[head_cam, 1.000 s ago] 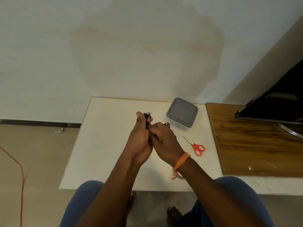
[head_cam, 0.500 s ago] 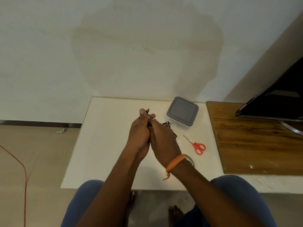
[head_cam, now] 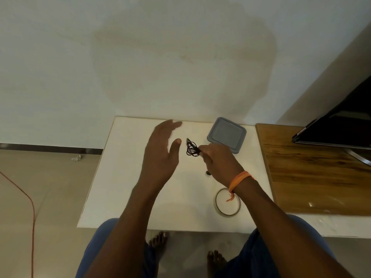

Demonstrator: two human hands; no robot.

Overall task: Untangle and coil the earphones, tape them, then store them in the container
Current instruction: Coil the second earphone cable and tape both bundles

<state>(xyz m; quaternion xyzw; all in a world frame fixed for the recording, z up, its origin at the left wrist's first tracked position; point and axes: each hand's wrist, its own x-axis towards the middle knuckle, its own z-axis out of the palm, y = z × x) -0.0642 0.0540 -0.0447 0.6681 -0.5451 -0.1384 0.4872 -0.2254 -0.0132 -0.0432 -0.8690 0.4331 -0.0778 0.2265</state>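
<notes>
My right hand (head_cam: 219, 161) grips the black earphones (head_cam: 192, 149) as a small bundle of loops above the white table (head_cam: 124, 177); one earbud hangs below the hand. My left hand (head_cam: 161, 151) hovers just left of the bundle with fingers straight and spread, holding nothing. The grey container (head_cam: 226, 135) with its lid on sits at the table's back right, just beyond my right hand. A clear tape roll (head_cam: 227, 201) lies flat near the front right, partly under my right wrist.
A wooden board (head_cam: 313, 171) adjoins the table on the right, with a dark screen (head_cam: 341, 125) standing on it. The wall is close behind the table. An orange cable (head_cam: 30, 201) runs along the floor at left. The scissors are hidden.
My hands, clasped together around the earphones before, have parted. The left hand let go and opened out to the left; the right hand keeps the bundle. The tape roll has come into view.
</notes>
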